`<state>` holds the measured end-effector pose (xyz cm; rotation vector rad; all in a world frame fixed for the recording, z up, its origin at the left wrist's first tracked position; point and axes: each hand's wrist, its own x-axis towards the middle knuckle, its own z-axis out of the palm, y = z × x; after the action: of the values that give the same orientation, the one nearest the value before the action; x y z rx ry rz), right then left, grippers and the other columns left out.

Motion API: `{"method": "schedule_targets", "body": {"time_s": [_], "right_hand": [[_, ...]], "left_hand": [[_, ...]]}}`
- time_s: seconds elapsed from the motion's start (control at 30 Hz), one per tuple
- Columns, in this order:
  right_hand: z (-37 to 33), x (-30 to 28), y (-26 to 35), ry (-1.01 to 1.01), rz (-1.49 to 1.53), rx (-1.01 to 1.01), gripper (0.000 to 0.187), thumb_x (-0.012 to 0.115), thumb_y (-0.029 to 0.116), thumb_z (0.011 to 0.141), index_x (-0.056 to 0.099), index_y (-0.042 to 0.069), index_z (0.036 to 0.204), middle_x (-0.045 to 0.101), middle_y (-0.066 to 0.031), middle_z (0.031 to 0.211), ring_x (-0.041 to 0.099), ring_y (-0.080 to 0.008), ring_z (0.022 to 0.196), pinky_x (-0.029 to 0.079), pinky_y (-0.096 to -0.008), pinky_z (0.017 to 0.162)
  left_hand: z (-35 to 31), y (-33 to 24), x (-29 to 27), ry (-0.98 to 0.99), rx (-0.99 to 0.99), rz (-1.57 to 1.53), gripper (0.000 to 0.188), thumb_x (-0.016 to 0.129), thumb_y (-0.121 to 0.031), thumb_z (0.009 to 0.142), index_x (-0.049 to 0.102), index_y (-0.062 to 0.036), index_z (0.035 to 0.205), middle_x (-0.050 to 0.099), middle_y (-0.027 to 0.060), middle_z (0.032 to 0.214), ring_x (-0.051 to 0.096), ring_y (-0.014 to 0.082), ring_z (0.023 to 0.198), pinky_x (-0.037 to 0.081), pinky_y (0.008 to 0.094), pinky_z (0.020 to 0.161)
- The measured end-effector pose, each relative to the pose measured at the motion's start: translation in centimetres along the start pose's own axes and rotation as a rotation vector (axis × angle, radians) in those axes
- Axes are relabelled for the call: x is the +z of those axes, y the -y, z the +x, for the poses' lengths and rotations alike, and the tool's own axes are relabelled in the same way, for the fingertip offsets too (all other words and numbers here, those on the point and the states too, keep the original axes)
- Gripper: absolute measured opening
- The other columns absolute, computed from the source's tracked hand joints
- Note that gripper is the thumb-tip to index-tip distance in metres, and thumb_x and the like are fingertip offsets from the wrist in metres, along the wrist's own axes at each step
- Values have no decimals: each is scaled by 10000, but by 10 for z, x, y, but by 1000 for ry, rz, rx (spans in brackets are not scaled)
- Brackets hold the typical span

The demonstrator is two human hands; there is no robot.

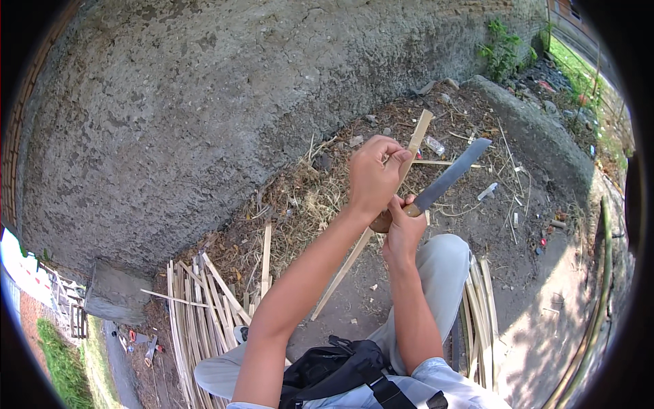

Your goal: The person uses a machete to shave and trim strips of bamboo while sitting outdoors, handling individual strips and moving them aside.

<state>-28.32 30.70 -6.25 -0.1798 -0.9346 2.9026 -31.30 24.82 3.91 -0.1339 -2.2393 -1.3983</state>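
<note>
My left hand point(377, 176) is closed around the upper part of a long, pale bamboo strip point(418, 131). The strip slants down past my wrists, and its lower end point(327, 301) comes near the ground by my knees. Just below, my right hand point(403, 230) grips the brown wooden handle point(382, 221) of a machete. Its broad grey blade point(451, 178) points up and to the right, away from me. The strip runs close behind the machete handle; whether they touch there cannot be made out.
A bundle of pale strips point(194, 320) lies at the left, another point(481, 320) beside my right knee. A rough grey wall point(177, 116) rises ahead. Dry shavings point(317, 204) and litter cover the ground. A black bag point(334, 371) sits at my waist. Long poles point(603, 273) lie far right.
</note>
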Motion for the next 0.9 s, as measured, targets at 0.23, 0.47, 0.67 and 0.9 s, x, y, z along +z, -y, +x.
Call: {"method": "schedule_targets", "body": {"time_s": [0.23,0.47,0.67,0.9], "right_hand": [[-2,1,0,12,21,-3,322,692,-45,827,408,98,881,625,-49,819,602,-93,746,485,-236,683],[-4,7,6,-25,-35,7,333,706,-46,811,409,83,887,649,-89,829,647,-139,758,512,-265,708],[0,0,6,-43,-10,38,342,707,-25,816,391,88,885,648,-117,829,675,-197,776,534,-288,687],[0,5,9,-20,-20,76,330,699,5,833,384,94,879,629,-128,821,664,-211,739,548,-316,653]], "left_hand": [[-6,12,-1,-71,284,277,30,585,24,803,563,16,822,599,124,797,601,287,740,459,382,661],[-23,27,-19,-19,137,172,91,480,75,801,552,20,817,610,137,782,616,287,741,473,355,666],[-56,80,-75,-2,-230,249,111,487,28,866,595,31,892,629,143,801,622,255,690,477,344,658],[-100,150,-137,133,-282,678,191,555,-131,934,630,37,989,660,129,970,665,213,803,502,337,746]]}}
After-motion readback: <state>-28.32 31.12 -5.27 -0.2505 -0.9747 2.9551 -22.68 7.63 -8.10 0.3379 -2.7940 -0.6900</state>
